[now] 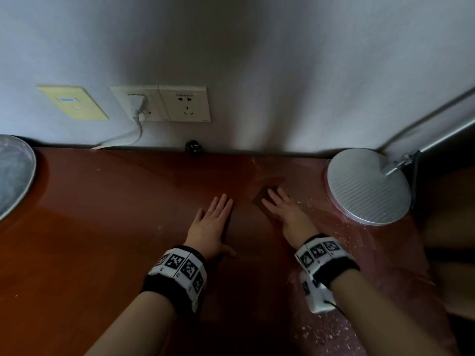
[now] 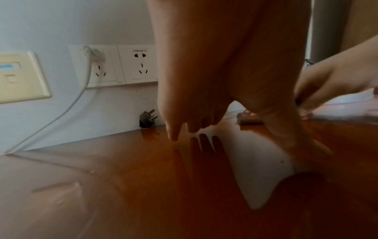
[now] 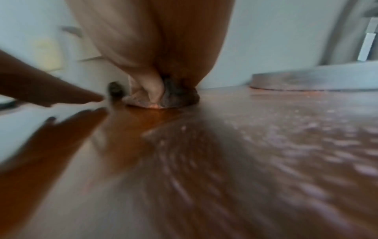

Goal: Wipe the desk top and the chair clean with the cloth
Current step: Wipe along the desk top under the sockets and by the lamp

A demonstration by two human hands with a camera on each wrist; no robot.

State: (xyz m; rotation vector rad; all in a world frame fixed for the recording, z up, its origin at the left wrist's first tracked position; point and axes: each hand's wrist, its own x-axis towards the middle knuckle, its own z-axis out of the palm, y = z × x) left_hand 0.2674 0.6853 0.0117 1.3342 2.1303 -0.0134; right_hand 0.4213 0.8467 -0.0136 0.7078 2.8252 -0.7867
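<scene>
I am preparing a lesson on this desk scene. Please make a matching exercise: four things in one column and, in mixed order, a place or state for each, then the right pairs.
Things:
1. cloth
2. left hand
3. lamp base
4. white plug

Places or states:
A. in the left wall socket
B. on the desk's right end
C. under the right hand's fingers
D. flat on the desk top, holding nothing

Pairs: 1-C, 2-D, 3-B, 4-A
</scene>
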